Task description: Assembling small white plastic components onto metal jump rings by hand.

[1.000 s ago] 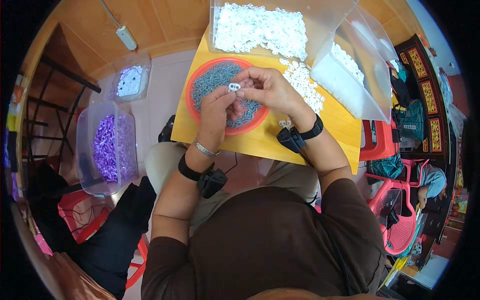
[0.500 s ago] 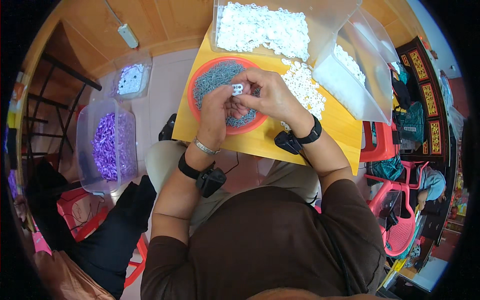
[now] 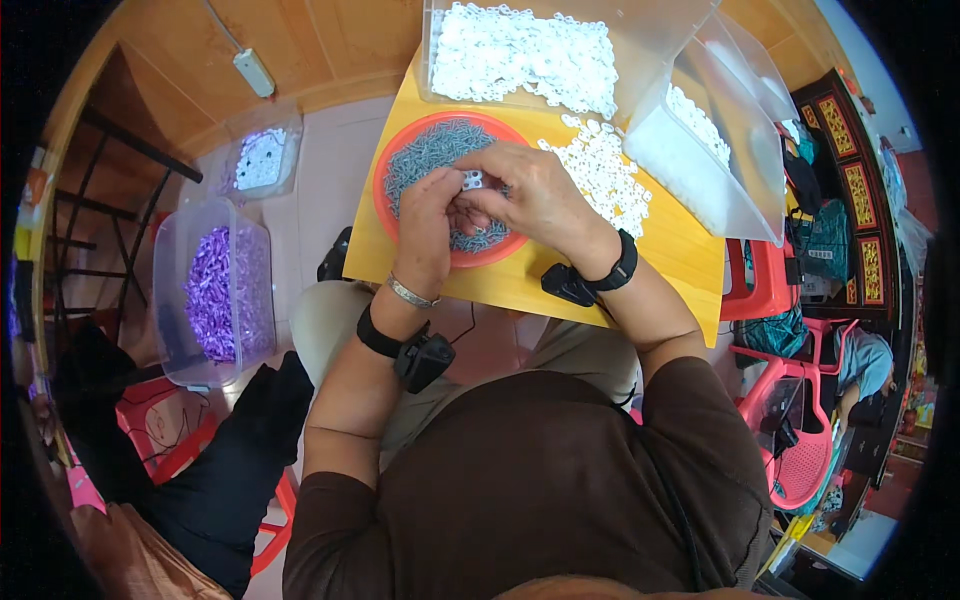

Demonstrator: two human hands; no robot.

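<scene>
A wooden floor and pale tiles are seen around a small yellow bench (image 3: 640, 262), viewed from above.

A small white plastic piece (image 3: 473, 180) is pinched between the fingertips of both hands, held just above the orange round tray (image 3: 383, 200). The left hand (image 3: 428, 225) has its fingers closed on the near-left side of the piece; the right hand (image 3: 532, 196) has its fingers curled and closed on it from the right. Both hands are touching each other at the fingertips. The tray is filled with small grey metal parts (image 3: 430, 152) and rests on the left part of the bench.

A silver bracelet (image 3: 411, 293) and a black wrist strap with a device (image 3: 412, 352) are worn on the left forearm. A black strap with a device (image 3: 590, 282) is worn on the right wrist. Dark brown sleeves are seen at the near edge.

A loose pile of white pieces (image 3: 600, 172) lies on the bench just right of the tray. A clear bin of white pieces (image 3: 520, 50) stands at the far edge; a second clear bin (image 3: 740, 190) is tilted at the far right.

On the floor to the left, a clear tub of purple pieces (image 3: 212, 290) is seen, and farther off a smaller clear tub (image 3: 262, 158). Pink plastic chairs (image 3: 795, 455) are visible on the right.
</scene>
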